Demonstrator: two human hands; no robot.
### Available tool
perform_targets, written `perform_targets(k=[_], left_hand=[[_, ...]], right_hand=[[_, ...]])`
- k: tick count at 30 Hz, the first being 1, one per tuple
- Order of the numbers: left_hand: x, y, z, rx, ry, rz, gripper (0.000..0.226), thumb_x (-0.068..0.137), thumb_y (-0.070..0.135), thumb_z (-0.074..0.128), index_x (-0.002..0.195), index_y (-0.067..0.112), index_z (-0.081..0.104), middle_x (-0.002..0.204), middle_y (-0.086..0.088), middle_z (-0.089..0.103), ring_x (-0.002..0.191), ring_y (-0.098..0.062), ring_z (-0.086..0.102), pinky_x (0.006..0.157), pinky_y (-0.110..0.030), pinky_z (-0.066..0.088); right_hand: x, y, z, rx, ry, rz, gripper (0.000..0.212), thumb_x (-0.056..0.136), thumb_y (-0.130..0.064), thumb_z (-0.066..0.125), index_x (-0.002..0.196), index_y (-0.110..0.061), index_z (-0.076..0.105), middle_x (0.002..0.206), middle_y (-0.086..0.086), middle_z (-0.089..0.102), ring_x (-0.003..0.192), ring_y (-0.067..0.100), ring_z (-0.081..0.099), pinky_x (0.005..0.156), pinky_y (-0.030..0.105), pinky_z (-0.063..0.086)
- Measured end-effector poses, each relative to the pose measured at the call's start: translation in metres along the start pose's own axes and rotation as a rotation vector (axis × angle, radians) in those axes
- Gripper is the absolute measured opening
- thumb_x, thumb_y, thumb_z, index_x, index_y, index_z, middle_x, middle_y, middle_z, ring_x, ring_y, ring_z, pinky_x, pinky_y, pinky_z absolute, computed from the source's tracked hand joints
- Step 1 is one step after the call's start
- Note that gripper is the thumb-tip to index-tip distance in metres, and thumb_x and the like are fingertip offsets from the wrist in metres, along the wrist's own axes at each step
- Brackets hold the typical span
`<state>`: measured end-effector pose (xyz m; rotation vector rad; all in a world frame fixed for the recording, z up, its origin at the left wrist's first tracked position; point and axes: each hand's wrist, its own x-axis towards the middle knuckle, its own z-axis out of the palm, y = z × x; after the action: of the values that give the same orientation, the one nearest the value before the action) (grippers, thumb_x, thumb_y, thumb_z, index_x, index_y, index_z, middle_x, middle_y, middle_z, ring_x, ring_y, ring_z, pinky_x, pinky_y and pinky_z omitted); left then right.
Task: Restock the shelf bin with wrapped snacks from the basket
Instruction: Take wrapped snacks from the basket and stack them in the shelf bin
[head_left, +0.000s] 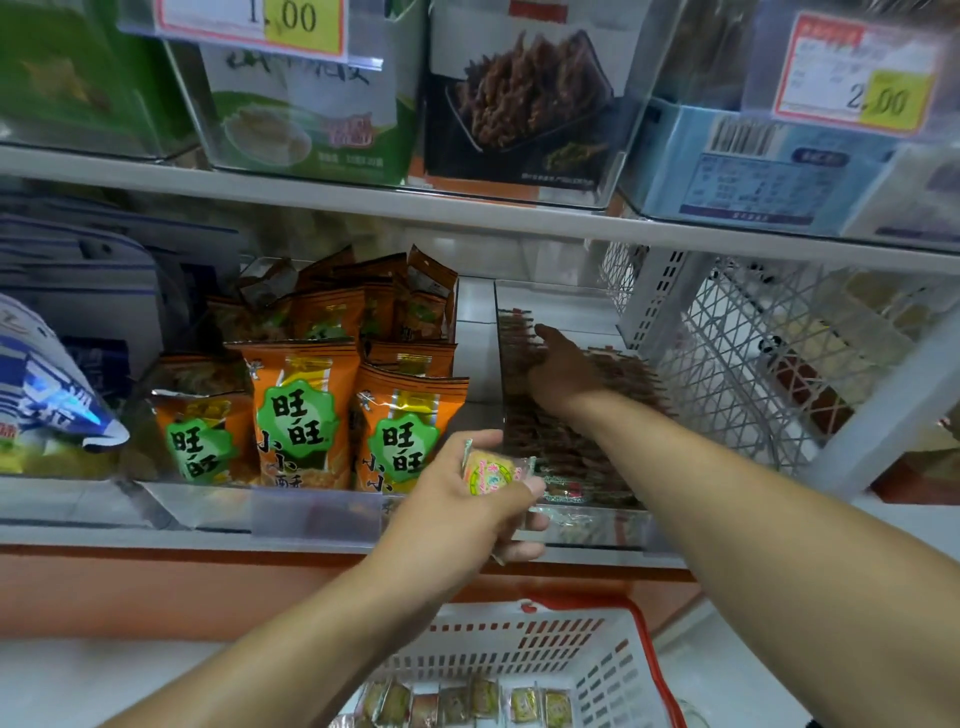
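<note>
Both arms reach up from the lower frame. The right hand (563, 370), fingers flat, presses on the wrapped snacks (566, 447) in the clear shelf bin (587, 525) right of center. The left hand (462, 512) pinches 1 yellow snack (491, 473) at the bin's front. The basket (524, 649) sits bottom center.

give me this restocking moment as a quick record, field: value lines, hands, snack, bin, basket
left hand: left hand grips a wrapped snack in front of the shelf edge
right hand: right hand lies flat, fingers extended, on the packets inside the clear shelf bin
bin contents: rows of dark wrapped packets
basket: white basket with red handle below the shelf, more wrapped snacks in it
neighbouring stock: orange snack bags to the left of the bin
task state: held snack not yet in the bin
</note>
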<state>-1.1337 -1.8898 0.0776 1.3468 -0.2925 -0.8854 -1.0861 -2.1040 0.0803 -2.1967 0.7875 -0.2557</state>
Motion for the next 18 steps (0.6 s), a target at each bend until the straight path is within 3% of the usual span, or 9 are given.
perform_targets(k=[2, 5, 7, 9, 12, 14, 16, 18], left_hand=[[0.000, 0.002, 0.000, -0.068, 0.013, -0.019, 0.041, 0.094, 0.013, 0.073, 0.129, 0.025, 0.054, 0.113, -0.014, 0.074, 0.089, -0.028, 0.078, 0.067, -0.037, 0.063], [-0.007, 0.006, 0.000, -0.150, 0.048, -0.038, 0.024, 0.101, 0.018, 0.063, 0.124, 0.022, 0.057, 0.100, -0.008, 0.080, 0.089, -0.029, 0.079, 0.060, -0.038, 0.063], [-0.015, 0.009, 0.000, -0.188, 0.039, -0.052, 0.018, 0.106, 0.019, 0.054, 0.124, 0.020, 0.058, 0.101, -0.011, 0.079, 0.088, -0.031, 0.078, 0.057, -0.041, 0.063], [-0.023, 0.011, -0.001, -0.238, 0.026, -0.063, 0.022, 0.108, 0.021, 0.047, 0.124, 0.016, 0.061, 0.106, -0.015, 0.078, 0.091, -0.035, 0.077, 0.055, -0.041, 0.062], [-0.032, 0.013, -0.001, -0.257, -0.023, -0.055, 0.032, 0.108, 0.026, 0.044, 0.127, 0.012, 0.065, 0.116, -0.022, 0.074, 0.110, -0.048, 0.068, 0.056, -0.040, 0.062], [-0.036, 0.014, 0.000, -0.288, -0.070, -0.070, 0.037, 0.108, 0.032, 0.042, 0.130, 0.011, 0.064, 0.118, -0.023, 0.073, 0.106, -0.047, 0.070, 0.057, -0.040, 0.061], [-0.037, 0.013, 0.000, -0.327, -0.087, -0.112, 0.044, 0.107, 0.039, 0.040, 0.134, 0.010, 0.061, 0.119, -0.024, 0.073, 0.101, -0.041, 0.072, 0.058, -0.042, 0.062], [-0.037, 0.011, 0.000, -0.344, -0.096, -0.151, 0.051, 0.107, 0.043, 0.037, 0.133, 0.006, 0.062, 0.121, -0.026, 0.071, 0.109, -0.041, 0.070, 0.068, -0.046, 0.061]], right_hand=[[-0.007, 0.000, -0.009, -0.022, -0.015, 0.006, 0.071, 0.095, -0.002, 0.050, 0.158, -0.025, 0.028, 0.156, 0.006, 0.042, 0.111, 0.024, 0.060, 0.088, 0.034, 0.055], [-0.029, -0.009, -0.026, -0.064, 0.084, -0.111, 0.056, 0.094, -0.008, 0.059, 0.146, -0.028, 0.047, 0.144, 0.003, 0.054, 0.094, 0.018, 0.061, 0.069, 0.027, 0.051], [-0.058, -0.016, -0.034, 0.066, 0.105, -0.269, 0.033, 0.091, -0.016, 0.068, 0.120, -0.032, 0.062, 0.120, -0.002, 0.068, 0.090, 0.016, 0.066, 0.069, 0.026, 0.049], [-0.099, -0.020, -0.041, 0.138, -0.008, -0.368, 0.020, 0.085, -0.037, 0.073, 0.105, -0.036, 0.069, 0.097, -0.012, 0.073, 0.083, 0.005, 0.067, 0.070, 0.023, 0.052], [-0.152, -0.013, -0.042, 0.003, -0.202, -0.401, 0.047, 0.076, -0.069, 0.067, 0.118, -0.047, 0.066, 0.100, -0.018, 0.069, 0.088, -0.003, 0.066, 0.070, 0.016, 0.052], [-0.167, -0.006, -0.036, 0.009, -0.252, -0.367, 0.047, 0.079, -0.065, 0.070, 0.121, -0.046, 0.065, 0.104, -0.015, 0.070, 0.093, 0.000, 0.067, 0.079, 0.029, 0.058], [-0.170, 0.000, -0.030, 0.170, -0.304, -0.314, 0.030, 0.084, -0.045, 0.077, 0.112, -0.038, 0.069, 0.102, -0.007, 0.073, 0.093, 0.009, 0.071, 0.083, 0.040, 0.060], [-0.170, 0.006, -0.032, 0.239, -0.260, -0.334, 0.021, 0.085, -0.031, 0.080, 0.102, -0.034, 0.069, 0.098, -0.007, 0.074, 0.090, 0.009, 0.071, 0.078, 0.034, 0.061]])
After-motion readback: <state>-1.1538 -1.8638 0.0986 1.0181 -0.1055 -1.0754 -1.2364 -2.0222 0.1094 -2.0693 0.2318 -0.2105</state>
